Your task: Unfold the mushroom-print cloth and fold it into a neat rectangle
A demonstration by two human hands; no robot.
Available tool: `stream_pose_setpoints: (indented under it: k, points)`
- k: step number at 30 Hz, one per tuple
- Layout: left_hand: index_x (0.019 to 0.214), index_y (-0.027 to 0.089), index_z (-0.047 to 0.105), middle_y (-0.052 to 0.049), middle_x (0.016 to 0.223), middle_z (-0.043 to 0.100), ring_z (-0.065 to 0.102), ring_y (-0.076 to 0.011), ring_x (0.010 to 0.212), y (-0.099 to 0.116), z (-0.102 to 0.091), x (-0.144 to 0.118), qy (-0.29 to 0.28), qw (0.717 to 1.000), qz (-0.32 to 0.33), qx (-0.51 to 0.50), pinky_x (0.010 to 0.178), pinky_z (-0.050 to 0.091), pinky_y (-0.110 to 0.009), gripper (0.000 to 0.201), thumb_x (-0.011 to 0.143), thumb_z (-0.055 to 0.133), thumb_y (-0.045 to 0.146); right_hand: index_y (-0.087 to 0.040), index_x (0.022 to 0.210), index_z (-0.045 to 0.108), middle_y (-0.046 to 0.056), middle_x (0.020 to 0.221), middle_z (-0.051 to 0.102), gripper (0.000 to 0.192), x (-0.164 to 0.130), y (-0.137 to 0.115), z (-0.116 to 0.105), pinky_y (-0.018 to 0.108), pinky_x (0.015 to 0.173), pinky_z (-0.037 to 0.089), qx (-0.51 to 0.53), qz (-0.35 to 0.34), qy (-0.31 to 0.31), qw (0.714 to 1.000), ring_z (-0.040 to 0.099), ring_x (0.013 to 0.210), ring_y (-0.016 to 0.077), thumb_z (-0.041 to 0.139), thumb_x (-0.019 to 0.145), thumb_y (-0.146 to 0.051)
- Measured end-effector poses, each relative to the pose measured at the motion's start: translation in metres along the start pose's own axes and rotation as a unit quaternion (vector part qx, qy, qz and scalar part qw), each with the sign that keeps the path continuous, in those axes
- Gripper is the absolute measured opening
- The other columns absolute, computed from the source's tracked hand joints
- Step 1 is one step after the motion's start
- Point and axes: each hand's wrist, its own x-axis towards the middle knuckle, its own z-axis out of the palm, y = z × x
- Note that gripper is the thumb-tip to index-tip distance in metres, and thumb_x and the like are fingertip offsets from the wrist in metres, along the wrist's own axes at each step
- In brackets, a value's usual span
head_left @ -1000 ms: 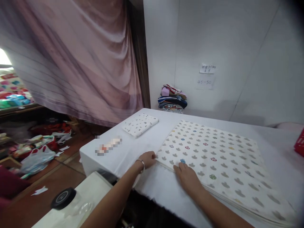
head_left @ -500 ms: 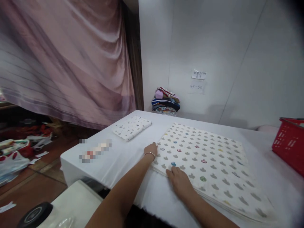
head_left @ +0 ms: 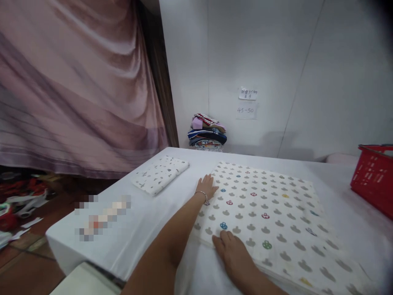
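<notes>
The patterned cloth (head_left: 270, 213) lies flat on the tabletop (head_left: 147, 213), a folded stack of several layers printed with grey and coloured motifs. Its long axis runs from the near left corner away toward the far right, diagonal to the viewer. The stack occupies the centre and right of the tabletop.

The left hand (head_left: 207, 186) rests palm down on the cloth's left edge, about midway along that side, fingers spread and flat; the grip encloses nothing. A bangle sits on its wrist. The right hand (head_left: 235, 256) lies palm down on the near left corner of the cloth, fingers extended and together, pressing the top layer; it also pinches nothing. Both hands therefore sit on the same end of the cloth, and the bulk of the fabric extends away from them to the right and rear. The right hand is nearer the corner; the left hand is nearer the far edge.

Left of the cloth, well apart, lies a small folded cloth (head_left: 159, 176). A red basket (head_left: 373, 176) stands at the right edge of the tabletop. A pile of folded garments (head_left: 207, 133) sits against the wall (head_left: 307, 61), below a paper note (head_left: 247, 102). A pink curtain (head_left: 76, 82) hangs at left.
</notes>
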Motion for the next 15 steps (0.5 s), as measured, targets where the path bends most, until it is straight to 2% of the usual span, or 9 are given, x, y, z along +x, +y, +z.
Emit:
stream_pose_setpoints:
  k: [4,7,8,10,12,15]
  points:
    - [0.142,0.016,0.018,-0.007,0.151,0.008,0.007,-0.0254,0.138,-0.008,0.015,0.013,-0.074,0.997,-0.031,-0.013,0.11,0.01,-0.048,0.07,0.085,0.019,0.056,-0.018,0.114,0.05,0.008,0.098,0.056,0.041,0.0,0.001,0.004,0.031,0.069,0.042,-0.023,-0.008,0.003,1.0,0.052,0.084,0.0214,0.055,0.075,-0.008]
    - [0.141,0.019,0.021,-0.007,0.151,0.008,0.008,-0.0277,0.138,-0.01,0.005,0.027,-0.112,0.993,-0.035,-0.024,0.108,0.014,-0.051,0.073,0.082,0.023,0.062,-0.018,0.114,0.049,0.007,0.095,0.058,0.043,0.0,0.002,0.011,0.03,0.066,0.043,-0.042,-0.021,0.029,0.998,0.053,0.081,0.0209,0.057,0.073,-0.01]
    - [0.141,0.019,0.022,-0.007,0.151,0.006,0.007,-0.0283,0.138,-0.009,0.0,0.035,-0.105,0.993,-0.037,-0.023,0.108,0.013,-0.052,0.075,0.081,0.022,0.064,-0.019,0.113,0.05,0.007,0.093,0.059,0.042,0.0,0.003,0.014,0.029,0.064,0.043,-0.048,-0.024,0.044,0.998,0.054,0.079,0.0207,0.057,0.073,-0.011]
    - [0.142,0.017,0.019,-0.007,0.152,0.002,0.001,-0.027,0.138,-0.004,-0.007,0.051,-0.051,0.998,-0.025,-0.015,0.11,0.008,-0.051,0.078,0.081,0.018,0.065,-0.02,0.109,0.053,0.005,0.086,0.06,0.036,0.001,0.004,0.021,0.029,0.059,0.043,-0.063,-0.027,0.081,0.994,0.054,0.073,0.0202,0.057,0.074,-0.015]
    - [0.143,0.016,0.016,-0.006,0.152,0.001,-0.003,-0.0243,0.139,0.003,-0.005,0.065,-0.014,1.0,0.0,-0.004,0.111,0.003,-0.048,0.078,0.082,0.016,0.065,-0.022,0.104,0.055,0.005,0.079,0.061,0.027,0.003,0.004,0.025,0.029,0.052,0.043,-0.073,-0.028,0.114,0.99,0.054,0.066,0.0198,0.055,0.076,-0.019]
    - [0.143,0.016,0.017,-0.007,0.152,0.004,0.0,-0.0249,0.139,0.01,0.011,0.075,-0.052,0.999,0.006,-0.002,0.111,0.004,-0.049,0.078,0.082,0.017,0.064,-0.025,0.098,0.057,0.003,0.072,0.06,0.02,0.005,0.004,0.028,0.029,0.046,0.042,-0.063,-0.014,0.139,0.988,0.053,0.06,0.0193,0.051,0.079,-0.025]
